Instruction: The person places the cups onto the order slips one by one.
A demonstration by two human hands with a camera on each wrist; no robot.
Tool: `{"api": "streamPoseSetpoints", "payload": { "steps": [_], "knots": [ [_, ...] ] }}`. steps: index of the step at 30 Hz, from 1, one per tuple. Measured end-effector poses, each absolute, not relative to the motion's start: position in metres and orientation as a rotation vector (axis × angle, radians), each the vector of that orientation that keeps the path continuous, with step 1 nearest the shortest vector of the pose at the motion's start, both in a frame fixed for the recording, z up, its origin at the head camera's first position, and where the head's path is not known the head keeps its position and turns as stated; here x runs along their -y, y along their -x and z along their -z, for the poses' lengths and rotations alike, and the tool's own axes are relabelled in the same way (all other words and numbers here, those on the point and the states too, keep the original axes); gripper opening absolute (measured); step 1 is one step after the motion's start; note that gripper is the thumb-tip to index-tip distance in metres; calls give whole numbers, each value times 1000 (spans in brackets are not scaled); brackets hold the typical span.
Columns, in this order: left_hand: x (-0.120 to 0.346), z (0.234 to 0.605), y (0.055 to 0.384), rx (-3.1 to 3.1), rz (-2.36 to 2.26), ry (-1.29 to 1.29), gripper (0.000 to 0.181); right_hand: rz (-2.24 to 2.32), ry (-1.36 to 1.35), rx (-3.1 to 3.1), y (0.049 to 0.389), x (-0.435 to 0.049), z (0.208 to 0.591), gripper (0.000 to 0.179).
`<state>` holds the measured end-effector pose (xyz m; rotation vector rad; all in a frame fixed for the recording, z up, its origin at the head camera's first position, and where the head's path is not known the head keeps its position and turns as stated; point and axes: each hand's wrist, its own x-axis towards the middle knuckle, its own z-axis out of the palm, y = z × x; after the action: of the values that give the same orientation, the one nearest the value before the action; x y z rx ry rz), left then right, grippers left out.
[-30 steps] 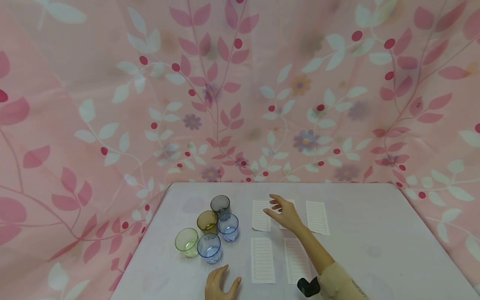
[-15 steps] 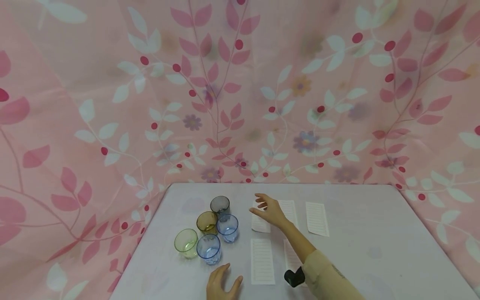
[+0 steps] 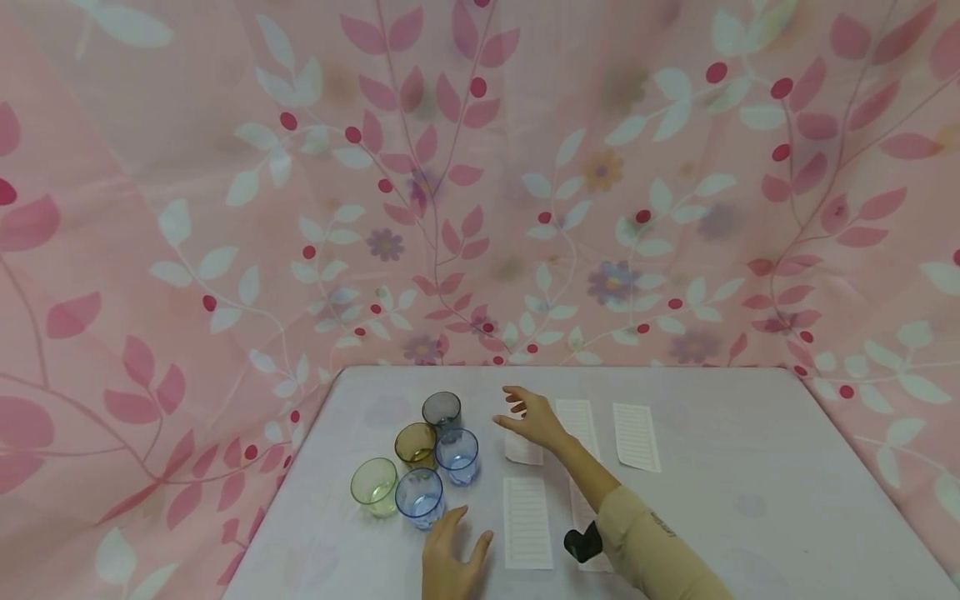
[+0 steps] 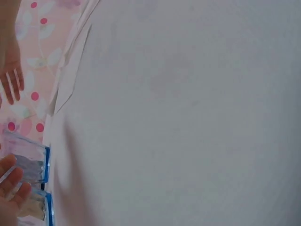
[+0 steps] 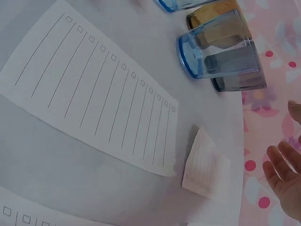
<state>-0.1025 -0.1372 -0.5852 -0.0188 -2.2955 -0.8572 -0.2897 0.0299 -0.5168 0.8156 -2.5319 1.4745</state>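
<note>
My left hand is just in front of and to the right of the nearer blue glass, fingers spread from the thumb, holding nothing. Whether a fingertip touches that glass I cannot tell. Above the back-left lined sheet hovers my right hand, its fingers loosely bent and nothing in them; it hides part of this sheet. To its left stands the other blue glass. An amber glass, a grey glass and a green glass complete the upright cluster.
More lined sheets lie flat: a back-middle sheet, a back-right sheet, a front-left sheet and one partly under the right forearm. A pink floral cloth hangs behind the white table.
My right hand has moved left, from over the back-middle sheet to over the back-left one. My left hand has shifted slightly forward and right. The glasses and sheets have stayed put.
</note>
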Motion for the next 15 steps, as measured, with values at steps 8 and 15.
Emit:
{"api": "streamPoseSetpoints", "payload": {
  "steps": [8,15],
  "knots": [
    [161,562,101,2013,850,40,42,-1489,-755,2583,291,-49,529,53],
    [180,546,98,1857,814,-115,42,-1471,-620,2663,291,-69,542,52]
  ]
}}
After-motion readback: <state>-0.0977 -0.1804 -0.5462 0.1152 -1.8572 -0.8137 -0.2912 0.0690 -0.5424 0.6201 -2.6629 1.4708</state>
